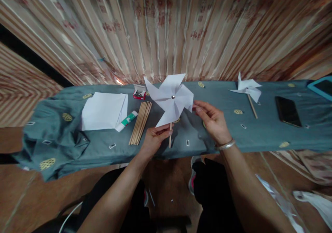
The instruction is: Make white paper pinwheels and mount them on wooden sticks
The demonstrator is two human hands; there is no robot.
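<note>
A white paper pinwheel with a silver pin at its centre is held up over the cloth-covered table. My left hand is closed around its wooden stick, below the blades. With thumb and forefinger, my right hand pinches the tip of the right-hand blade; a bracelet circles that wrist. Left of the pinwheel lies a row of several wooden sticks. Behind them stands an open small red box of metal pins.
A stack of white paper and a green-and-white glue stick lie on the left. To the right are a second pinwheel, a dark phone and a blue-edged device. A patterned curtain hangs behind the table.
</note>
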